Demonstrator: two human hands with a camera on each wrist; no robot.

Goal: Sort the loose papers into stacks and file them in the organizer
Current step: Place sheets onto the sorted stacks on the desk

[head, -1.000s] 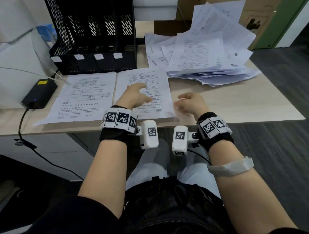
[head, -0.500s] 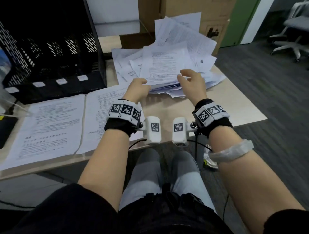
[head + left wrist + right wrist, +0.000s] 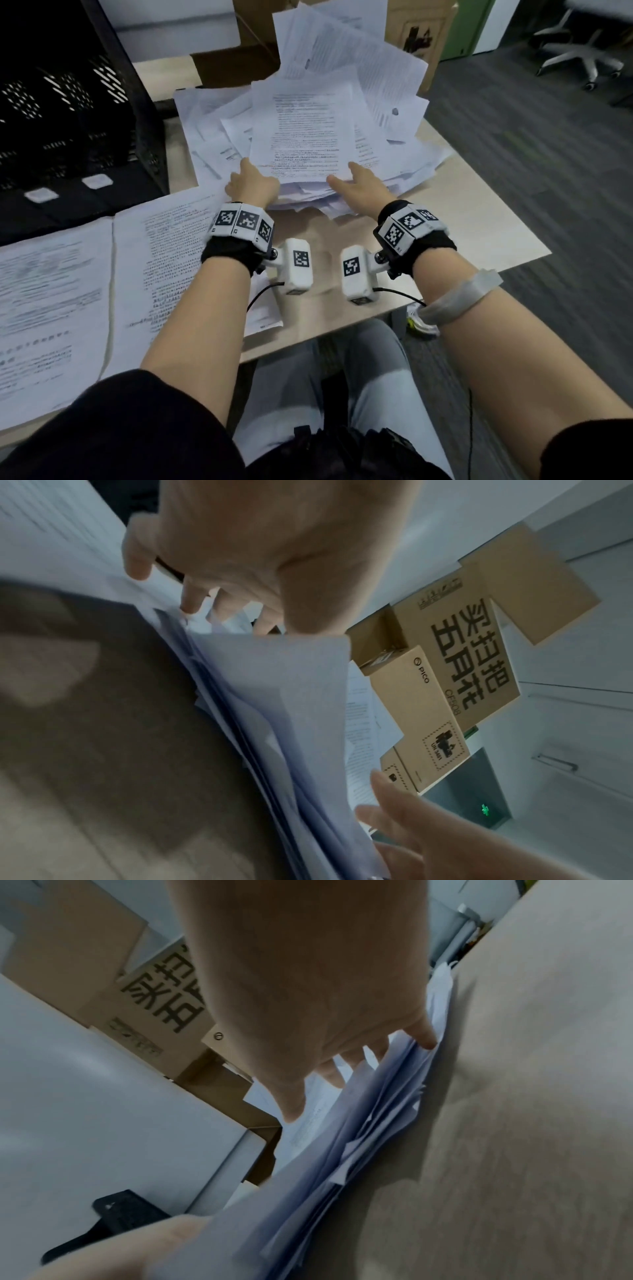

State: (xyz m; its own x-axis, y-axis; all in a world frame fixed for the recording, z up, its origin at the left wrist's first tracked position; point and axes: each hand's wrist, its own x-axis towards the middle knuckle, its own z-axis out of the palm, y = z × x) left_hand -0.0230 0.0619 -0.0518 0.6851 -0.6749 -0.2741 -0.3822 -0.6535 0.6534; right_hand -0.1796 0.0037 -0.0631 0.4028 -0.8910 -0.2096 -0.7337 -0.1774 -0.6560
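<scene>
Head view: both hands are at the near edge of the loose pile of papers (image 3: 329,113), which lies heaped and fanned on the far right part of the desk (image 3: 472,219). The left hand (image 3: 251,185) is at the pile's near-left corner; the left wrist view shows its fingers (image 3: 192,599) extended down into the sheet edges with the thumb on the top sheet (image 3: 301,133), a pinch of the uppermost layers as far as can be told (motion blur limits certainty). The right hand (image 3: 363,190) is at the near-right edge with fingers spread and fairly straight; the right wrist view shows the fingertips (image 3: 424,1037) touching the sheet edges and the thumb lying over the top sheet. Whether it has any sheet gripped cannot be told.

Two sorted stacks lie flat side by side on the near-left part of the desk: the left stack (image 3: 51,301) and the right stack (image 3: 161,267), edges nearly touching. The left forearm passes over the right stack.

The black mesh organizer (image 3: 68,113) stands at the far left, behind the two stacks, with white label tabs on its front. Cardboard boxes (image 3: 416,31) stand behind the pile. An office chair base (image 3: 579,58) is on the floor, far right.
</scene>
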